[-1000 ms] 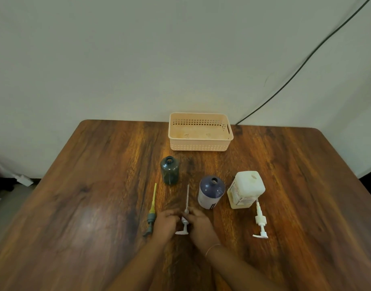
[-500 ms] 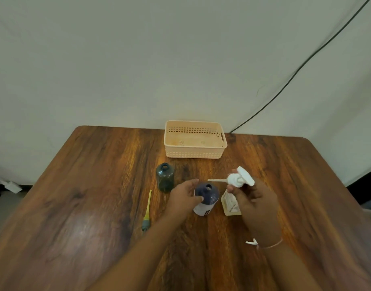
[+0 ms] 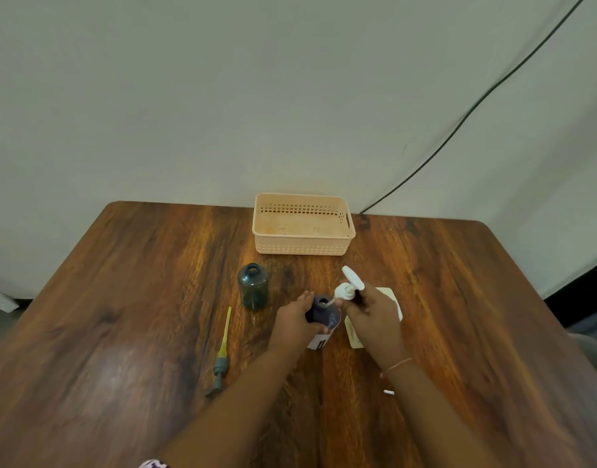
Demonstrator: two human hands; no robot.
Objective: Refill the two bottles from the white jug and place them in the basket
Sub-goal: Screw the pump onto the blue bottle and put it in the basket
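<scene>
Centre frame: my left hand [image 3: 295,320] is wrapped around the dark bottle [image 3: 324,324]; right hand [image 3: 371,314] pinches the white pump [image 3: 349,287], tube slanting down-left into the bottle's mouth. Green bottle [image 3: 253,287] sits left, basket [image 3: 304,246] above, holding 0 bottles.

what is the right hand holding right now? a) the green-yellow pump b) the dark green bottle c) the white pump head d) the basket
c: the right hand grips the white pump head, its tube tip at the mouth of the dark blue bottle that the left hand steadies.
</scene>
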